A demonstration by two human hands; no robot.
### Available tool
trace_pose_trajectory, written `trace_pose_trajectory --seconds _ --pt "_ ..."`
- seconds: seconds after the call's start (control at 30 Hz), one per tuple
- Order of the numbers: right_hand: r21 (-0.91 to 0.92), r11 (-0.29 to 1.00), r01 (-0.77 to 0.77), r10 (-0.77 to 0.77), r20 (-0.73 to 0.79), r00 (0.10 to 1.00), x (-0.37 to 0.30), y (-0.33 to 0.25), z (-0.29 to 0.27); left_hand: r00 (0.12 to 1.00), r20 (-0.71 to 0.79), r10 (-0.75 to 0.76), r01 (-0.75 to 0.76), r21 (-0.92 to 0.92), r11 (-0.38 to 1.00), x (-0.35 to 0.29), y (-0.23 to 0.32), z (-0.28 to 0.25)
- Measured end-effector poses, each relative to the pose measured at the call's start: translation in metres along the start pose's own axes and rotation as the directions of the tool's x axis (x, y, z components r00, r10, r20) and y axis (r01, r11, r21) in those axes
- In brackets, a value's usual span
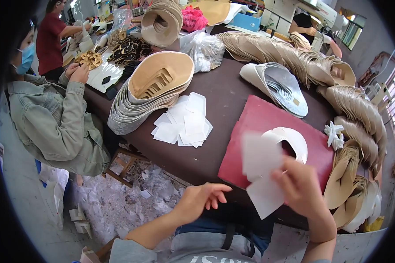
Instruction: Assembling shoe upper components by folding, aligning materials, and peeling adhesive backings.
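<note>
My right hand [303, 184] pinches white paper-like pieces [265, 198], one angled up and one hanging down, blurred by motion. They are held above a red board [237, 155] on the table. Behind them on the board lies a white curved shoe-upper piece [299, 142], partly hidden by the papers. My left hand [202, 200] is empty in front of the table edge, index finger stretched and the others loosely bent. A loose pile of white square pieces [186, 122] is spread on the brown table [215, 98], left of the board.
Nested tan and grey shoe uppers [149, 94] stand at the left, a grey-white stack [278, 87] behind the board. Long rows of beige uppers [267, 50] line the far and right edges. A co-worker in a green jacket [52, 127] sits at left; scraps [131, 206] cover the floor.
</note>
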State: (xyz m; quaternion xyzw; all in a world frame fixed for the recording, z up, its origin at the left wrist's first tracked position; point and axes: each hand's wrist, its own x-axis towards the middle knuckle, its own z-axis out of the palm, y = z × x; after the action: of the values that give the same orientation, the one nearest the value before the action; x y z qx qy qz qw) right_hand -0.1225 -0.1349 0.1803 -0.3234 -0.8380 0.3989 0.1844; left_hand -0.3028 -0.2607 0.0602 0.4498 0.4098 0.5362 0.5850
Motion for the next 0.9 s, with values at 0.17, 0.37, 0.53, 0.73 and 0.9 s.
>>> trace_pose_trajectory --seconds 0.17,0.37,0.53,0.73,0.9 --pt "0.084 0.982 -0.17 0.166 0.054 0.985 -0.042 0.01 -0.008 0.927 0.237 -0.291 0.374 -0.517 0.77 0.02 0.011 0.037" --pt "0.376 0.918 0.129 0.103 -0.537 0.837 -0.094 0.018 -0.034 0.958 0.071 0.279 -0.192 -0.564 0.803 0.086 0.044 0.084" --pt "0.034 0.971 0.236 -0.116 -0.799 0.59 -0.117 0.014 -0.056 0.93 0.283 0.234 -0.114 -0.383 0.917 0.113 0.073 0.124" --pt "-0.052 0.956 0.29 -0.208 -0.817 0.538 -0.111 0.022 -0.071 0.844 0.457 0.281 0.015 -0.544 0.839 0.136 0.056 0.133" --pt "-0.067 0.953 0.294 -0.226 -0.805 0.548 -0.11 0.025 -0.077 0.86 0.433 0.272 0.048 -0.599 0.8 0.133 0.069 0.141"
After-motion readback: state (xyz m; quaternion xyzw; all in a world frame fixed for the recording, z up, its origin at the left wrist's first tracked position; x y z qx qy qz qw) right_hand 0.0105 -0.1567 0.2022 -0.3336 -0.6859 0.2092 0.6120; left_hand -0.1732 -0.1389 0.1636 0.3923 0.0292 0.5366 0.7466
